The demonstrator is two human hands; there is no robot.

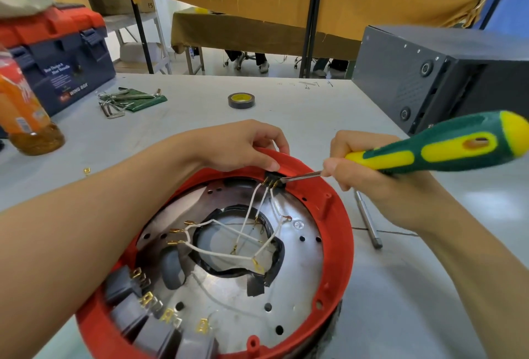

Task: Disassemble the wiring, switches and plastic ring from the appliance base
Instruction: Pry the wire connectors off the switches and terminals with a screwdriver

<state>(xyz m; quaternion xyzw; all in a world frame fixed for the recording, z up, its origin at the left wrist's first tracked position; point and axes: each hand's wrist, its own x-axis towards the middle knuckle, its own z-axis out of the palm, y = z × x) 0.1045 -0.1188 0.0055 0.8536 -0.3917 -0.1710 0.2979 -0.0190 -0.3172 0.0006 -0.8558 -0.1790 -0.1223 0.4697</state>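
The appliance base [303, 247] lay upside down on the grey surface [200, 118], its metal plate facing up inside the red plastic ring [340, 232], and the work looked to be somewhere in the middle. Several white wires [249, 215] still crossed the plate, and some of their brass ends lay loose around the taped hole at its centre, so part of the wiring seemed already unplugged. At the far edge of the ring, three wires still ran into a small black connector [273, 177]. The left hand [243, 144] had its fingers curled over the ring's far rim just beside that connector, steadying the base. The right hand [357, 164] gripped a screwdriver [429, 149] with a green and yellow handle, its metal tip touching the connector, apparently to pry it or its terminals loose, though whether the tip sat under a clip or on a screw was too small to tell. Along the near side of the ring a row of dark switches [148, 318] still sat in their slots with bare brass tabs showing, so they remained to be taken out, and the ring itself was still mounted round the plate. A loose brass terminal [86, 170] lay on the surface to the left of the base, and a metal rod [367, 220] lay on its right.
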